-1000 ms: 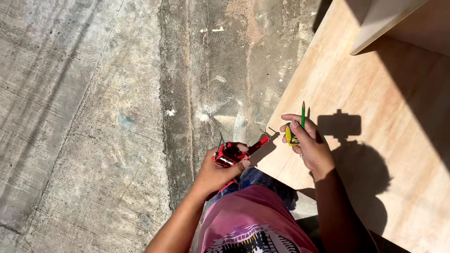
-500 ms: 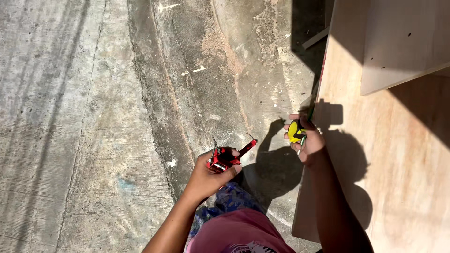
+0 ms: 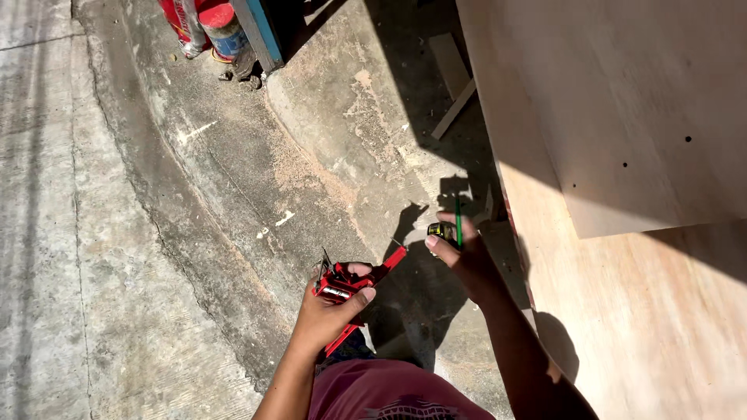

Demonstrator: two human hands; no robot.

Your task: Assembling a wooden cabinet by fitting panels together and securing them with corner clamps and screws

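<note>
**Hands drifting apart beside the plywood edge**

Half a second on, the view is tilting up: red cans (image 3: 204,23) and a blue post (image 3: 257,31) are now showing at the top, and the plywood sheet (image 3: 622,311) is filling more of the right side. Both hands are sitting lower in the picture than before.

The left hand (image 3: 331,311) is closing around a red metal tool (image 3: 350,288), fingers wrapped over its thick body while a slim red arm is sticking out toward the right, above the concrete floor (image 3: 156,233). It looks rigid and fairly light, with thin edges and small points near the top, so gripping it by the thick middle seems safest.

The right hand (image 3: 459,253) is clasping a small yellow-and-black tape measure (image 3: 442,231) together with a green pencil (image 3: 458,222), just beside the plywood's near edge. The tape case is looking hard, compact and easy to palm; the pencil is thin, light and likely to slip unless pinched against the case.
</note>
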